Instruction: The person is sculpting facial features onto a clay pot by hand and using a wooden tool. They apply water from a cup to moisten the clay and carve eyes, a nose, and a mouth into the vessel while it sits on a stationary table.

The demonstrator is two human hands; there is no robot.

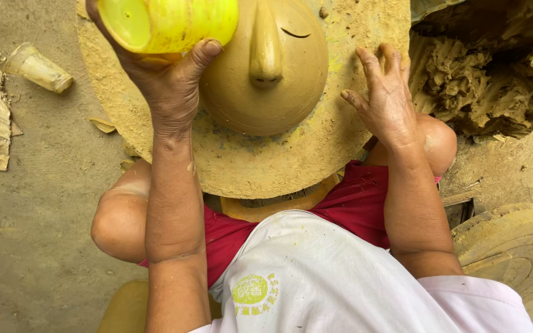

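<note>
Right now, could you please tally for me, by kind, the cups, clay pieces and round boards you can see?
Cups: 2, a yellow cup in the left hand and a clear cup on the floor.
Clay pieces: 2, the domed clay form and a clay heap.
Round boards: 2, the work board under the right hand and a ringed disc.
Total: 6

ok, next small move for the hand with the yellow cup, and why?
Probably tip the yellow cup over the clay dome: the left hand holds it on its side, mouth facing away from the dome, while the right hand rests open on the round board.
</note>
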